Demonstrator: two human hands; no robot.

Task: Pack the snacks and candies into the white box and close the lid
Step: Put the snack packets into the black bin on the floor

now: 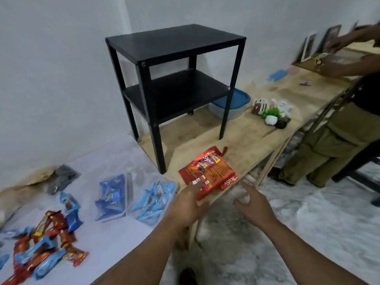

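A red snack bag (207, 171) lies flat at the front edge of the wooden table, and the fingertips of my left hand (188, 204) touch its near edge with the fingers apart. My right hand (251, 199) hovers open just off the table edge, to the right of the bag, holding nothing. Left of the bag stands a clear plastic box (153, 199) with light blue candy packs inside. Its lid (112, 198) lies beside it with dark blue packs on it. A heap of red and blue candy bars (44, 241) is spread over the white cloth at the lower left.
A black two-shelf side table (174, 79) stands on the wooden table (257, 138) behind the bag. A blue-lidded container (234, 103) and small plant ornaments (271, 114) sit further right. Another person (349, 99) stands at the far right end. A dark pouch (62, 177) lies far left.
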